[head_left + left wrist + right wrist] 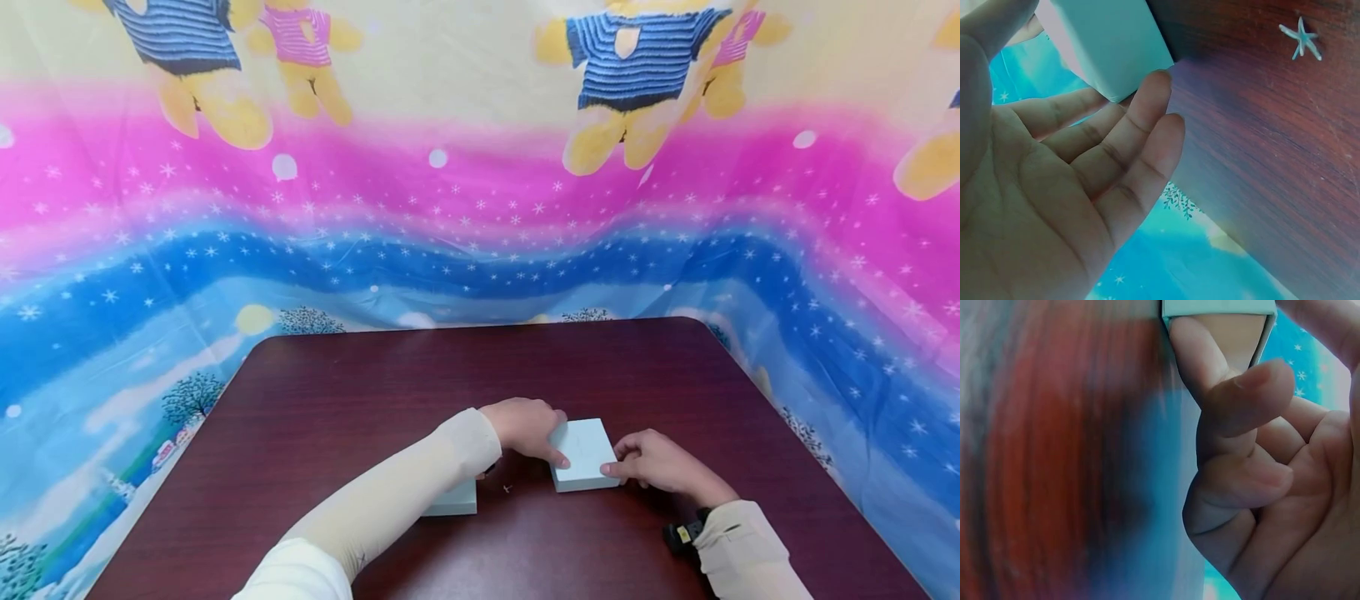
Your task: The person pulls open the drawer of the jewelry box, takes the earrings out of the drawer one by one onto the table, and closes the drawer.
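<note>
A flat, pale mint box (587, 448) is between both hands over the dark table. My left hand (525, 427) holds its left side, thumb at the near left edge and fingers at the far corner. In the left wrist view those fingers bend lightly against the box's corner (1107, 50). At the near right corner, my right hand (656, 462) pinches the box, thumb at the edge. The right wrist view shows a fingertip tucked under a mint rim (1219, 307), against a tan, hollow-looking side. Whether this piece is a lid or a whole box, I cannot tell.
A second pale mint piece (453, 502) lies partly hidden beneath the left forearm. Between the two pieces sits a tiny star-shaped item (507, 489). The reddish-brown table (360, 383) meets a printed cloth (465, 192) at its back and sides.
</note>
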